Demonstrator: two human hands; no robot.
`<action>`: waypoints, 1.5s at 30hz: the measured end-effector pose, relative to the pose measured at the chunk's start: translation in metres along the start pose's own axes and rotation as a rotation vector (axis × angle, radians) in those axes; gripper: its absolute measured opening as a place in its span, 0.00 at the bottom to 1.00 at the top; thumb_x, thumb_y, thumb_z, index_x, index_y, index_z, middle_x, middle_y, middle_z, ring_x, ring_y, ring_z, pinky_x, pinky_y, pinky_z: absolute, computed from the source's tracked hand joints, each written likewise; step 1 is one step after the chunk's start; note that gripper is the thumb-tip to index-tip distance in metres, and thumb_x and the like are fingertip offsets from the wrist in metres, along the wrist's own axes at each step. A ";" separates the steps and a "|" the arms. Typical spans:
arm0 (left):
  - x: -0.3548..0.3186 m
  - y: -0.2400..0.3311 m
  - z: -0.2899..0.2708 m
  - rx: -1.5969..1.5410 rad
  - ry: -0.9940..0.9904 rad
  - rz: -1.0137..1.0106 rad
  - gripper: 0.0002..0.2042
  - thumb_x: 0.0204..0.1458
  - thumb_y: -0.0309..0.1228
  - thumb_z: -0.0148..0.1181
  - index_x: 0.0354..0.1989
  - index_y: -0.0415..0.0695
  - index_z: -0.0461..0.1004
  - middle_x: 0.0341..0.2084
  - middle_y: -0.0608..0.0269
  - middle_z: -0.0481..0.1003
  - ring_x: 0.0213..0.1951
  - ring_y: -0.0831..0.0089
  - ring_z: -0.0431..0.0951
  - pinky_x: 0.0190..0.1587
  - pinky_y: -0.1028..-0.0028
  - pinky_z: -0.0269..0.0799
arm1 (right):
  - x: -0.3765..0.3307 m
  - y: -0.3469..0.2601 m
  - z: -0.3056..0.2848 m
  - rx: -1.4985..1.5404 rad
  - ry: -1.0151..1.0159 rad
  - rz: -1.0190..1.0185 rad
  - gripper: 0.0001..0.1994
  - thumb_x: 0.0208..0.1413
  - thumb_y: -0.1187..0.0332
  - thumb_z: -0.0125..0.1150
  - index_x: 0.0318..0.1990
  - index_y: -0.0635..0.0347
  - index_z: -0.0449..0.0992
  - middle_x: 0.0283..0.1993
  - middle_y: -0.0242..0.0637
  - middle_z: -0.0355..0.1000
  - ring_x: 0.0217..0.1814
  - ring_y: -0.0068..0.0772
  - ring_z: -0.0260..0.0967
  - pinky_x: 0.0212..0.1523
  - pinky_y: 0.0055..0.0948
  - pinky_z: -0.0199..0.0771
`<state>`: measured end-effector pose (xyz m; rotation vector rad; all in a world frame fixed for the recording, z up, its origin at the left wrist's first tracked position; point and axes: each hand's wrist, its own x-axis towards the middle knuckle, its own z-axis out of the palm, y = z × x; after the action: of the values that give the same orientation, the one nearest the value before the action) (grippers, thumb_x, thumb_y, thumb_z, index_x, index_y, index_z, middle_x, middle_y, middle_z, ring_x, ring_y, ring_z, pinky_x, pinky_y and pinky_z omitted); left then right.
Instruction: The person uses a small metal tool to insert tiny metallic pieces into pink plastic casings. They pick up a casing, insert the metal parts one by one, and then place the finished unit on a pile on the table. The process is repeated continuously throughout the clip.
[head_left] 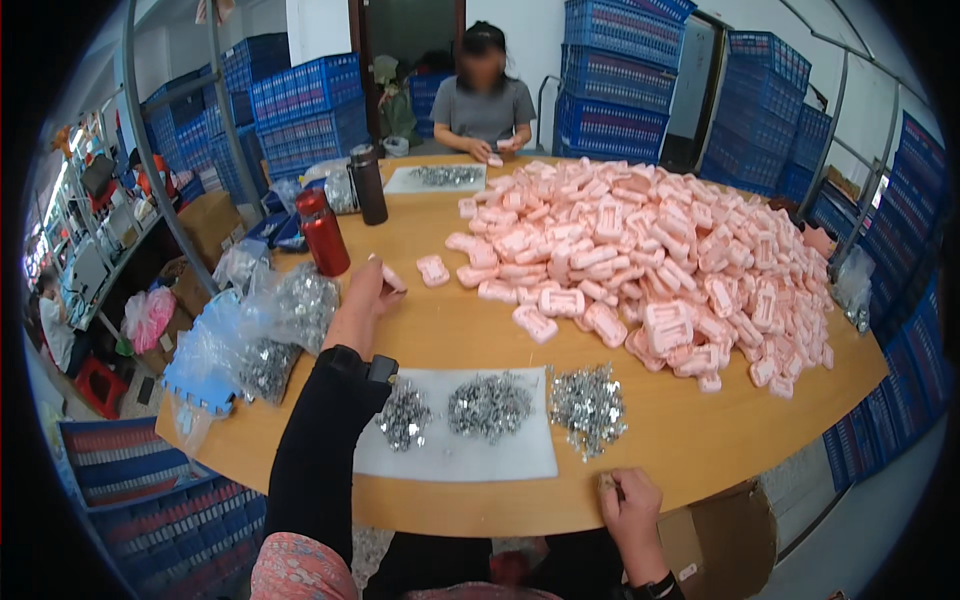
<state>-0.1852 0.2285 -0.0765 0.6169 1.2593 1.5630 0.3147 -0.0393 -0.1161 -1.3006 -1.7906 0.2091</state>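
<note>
My left hand (365, 290) pinches 1 pink moulded foam piece (389, 278) above the round wooden table (700, 440), fingers closed on it; best kept level and clear of the red metal bottle (322, 232). My right hand (628, 500) rests curled at the table edge on small metal bits, grip unclear. Big pink foam heap (650, 260) right, 3 silver clip piles (490, 405) on white sheet near.

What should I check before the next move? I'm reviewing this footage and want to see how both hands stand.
1. Left hand has a pink piece in its grip: ok.
2. Right hand at the table edge, holds something small: cannot tell what.
3. Metal parts piled on the white sheet: ok.
4. Pink pile within reach: ok.
5. Red bottle upright, beside the left hand: ok.
</note>
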 end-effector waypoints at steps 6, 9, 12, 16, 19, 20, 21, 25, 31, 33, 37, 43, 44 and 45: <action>-0.133 0.010 0.070 -0.259 -0.398 -0.233 0.17 0.64 0.37 0.37 0.52 0.40 0.68 0.40 0.50 0.76 0.34 0.61 0.80 0.33 0.62 0.78 | -0.003 0.000 0.000 -0.017 0.039 0.006 0.05 0.44 0.77 0.61 0.30 0.63 0.75 0.25 0.44 0.69 0.25 0.46 0.69 0.26 0.37 0.70; -0.209 0.007 0.084 -0.210 -0.597 -0.333 0.21 0.65 0.38 0.32 0.58 0.40 0.65 0.43 0.48 0.76 0.35 0.61 0.80 0.34 0.62 0.78 | -0.004 -0.004 0.001 0.003 0.028 -0.005 0.04 0.45 0.76 0.62 0.30 0.62 0.75 0.25 0.44 0.69 0.26 0.47 0.70 0.27 0.38 0.70; -0.275 -0.007 0.100 -0.230 -0.775 -0.441 0.22 0.65 0.37 0.31 0.62 0.41 0.63 0.45 0.45 0.76 0.35 0.60 0.80 0.34 0.63 0.78 | -0.005 0.001 0.000 -0.024 0.063 -0.023 0.04 0.47 0.74 0.64 0.30 0.62 0.75 0.26 0.44 0.70 0.27 0.47 0.71 0.27 0.38 0.70; -0.335 -0.031 0.092 -0.224 -0.849 -0.460 0.24 0.63 0.36 0.34 0.66 0.43 0.60 0.46 0.43 0.75 0.36 0.57 0.79 0.37 0.63 0.77 | -0.001 -0.006 0.005 -0.006 0.070 -0.036 0.04 0.50 0.72 0.64 0.31 0.61 0.76 0.27 0.45 0.71 0.27 0.48 0.71 0.28 0.39 0.71; -0.364 -0.049 0.094 -0.252 -0.882 -0.494 0.25 0.62 0.37 0.36 0.67 0.42 0.58 0.46 0.42 0.75 0.37 0.56 0.79 0.39 0.62 0.76 | -0.007 0.004 0.007 0.009 0.090 -0.039 0.05 0.53 0.69 0.65 0.33 0.60 0.78 0.27 0.44 0.71 0.27 0.46 0.71 0.28 0.37 0.70; -0.370 -0.056 0.096 -0.259 -0.888 -0.491 0.25 0.62 0.37 0.37 0.67 0.42 0.58 0.46 0.42 0.75 0.37 0.56 0.79 0.40 0.62 0.76 | -0.004 0.007 0.006 0.057 0.105 -0.047 0.06 0.54 0.67 0.64 0.34 0.61 0.78 0.26 0.42 0.71 0.26 0.42 0.71 0.27 0.35 0.69; -0.376 -0.063 0.099 -0.266 -0.893 -0.489 0.25 0.62 0.37 0.37 0.67 0.42 0.58 0.46 0.43 0.75 0.37 0.55 0.79 0.40 0.62 0.75 | -0.003 0.009 0.004 0.105 0.121 -0.055 0.08 0.56 0.66 0.64 0.36 0.61 0.78 0.25 0.40 0.72 0.25 0.38 0.70 0.26 0.33 0.68; -0.394 -0.087 0.110 -0.224 -0.902 -0.500 0.26 0.62 0.37 0.37 0.68 0.42 0.56 0.46 0.45 0.75 0.35 0.57 0.80 0.36 0.61 0.79 | -0.011 -0.028 -0.034 0.782 -0.206 0.457 0.14 0.62 0.59 0.60 0.40 0.62 0.78 0.25 0.26 0.69 0.24 0.18 0.64 0.24 0.19 0.61; -0.419 -0.122 0.126 -0.178 -0.949 -0.633 0.24 0.64 0.37 0.37 0.66 0.40 0.57 0.42 0.51 0.76 0.32 0.62 0.80 0.33 0.67 0.80 | -0.048 -0.059 -0.071 0.859 -0.392 0.636 0.16 0.64 0.55 0.58 0.43 0.59 0.79 0.26 0.22 0.69 0.24 0.10 0.60 0.24 0.14 0.57; -0.424 -0.138 0.136 -0.189 -0.989 -0.713 0.23 0.64 0.37 0.35 0.64 0.41 0.60 0.41 0.51 0.77 0.32 0.62 0.80 0.32 0.66 0.80 | -0.063 -0.051 -0.082 0.842 -0.366 0.686 0.16 0.63 0.57 0.59 0.44 0.62 0.79 0.27 0.23 0.70 0.24 0.11 0.62 0.24 0.15 0.60; -0.433 -0.170 0.155 -0.103 -1.067 -0.830 0.20 0.65 0.37 0.33 0.60 0.41 0.65 0.40 0.52 0.77 0.33 0.64 0.80 0.32 0.67 0.80 | -0.086 -0.040 -0.099 0.789 -0.256 0.749 0.15 0.63 0.62 0.60 0.45 0.67 0.79 0.30 0.27 0.74 0.25 0.13 0.65 0.26 0.15 0.63; -0.449 -0.191 0.178 0.217 -1.011 -0.808 0.27 0.68 0.46 0.38 0.67 0.38 0.56 0.46 0.49 0.74 0.45 0.63 0.78 0.51 0.65 0.76 | -0.131 0.020 -0.117 0.660 -0.149 0.881 0.15 0.62 0.62 0.58 0.45 0.67 0.79 0.31 0.29 0.75 0.26 0.15 0.67 0.28 0.18 0.67; -0.448 -0.191 0.172 0.292 -1.024 -0.743 0.28 0.67 0.47 0.39 0.68 0.38 0.54 0.47 0.49 0.74 0.46 0.63 0.78 0.52 0.64 0.75 | -0.143 0.038 -0.118 0.503 -0.125 0.893 0.15 0.62 0.61 0.57 0.43 0.67 0.79 0.30 0.30 0.75 0.26 0.17 0.67 0.28 0.20 0.68; -0.443 -0.185 0.166 0.370 -1.018 -0.647 0.30 0.67 0.48 0.40 0.69 0.38 0.53 0.47 0.49 0.73 0.48 0.63 0.77 0.53 0.64 0.74 | -0.154 0.057 -0.125 0.415 -0.166 0.946 0.15 0.62 0.61 0.56 0.42 0.67 0.79 0.29 0.30 0.74 0.26 0.18 0.67 0.28 0.20 0.68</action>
<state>0.1911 -0.1107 -0.1097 0.9479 0.7974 0.3424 0.4536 -0.1854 -0.1600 -1.7411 -1.0332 1.1624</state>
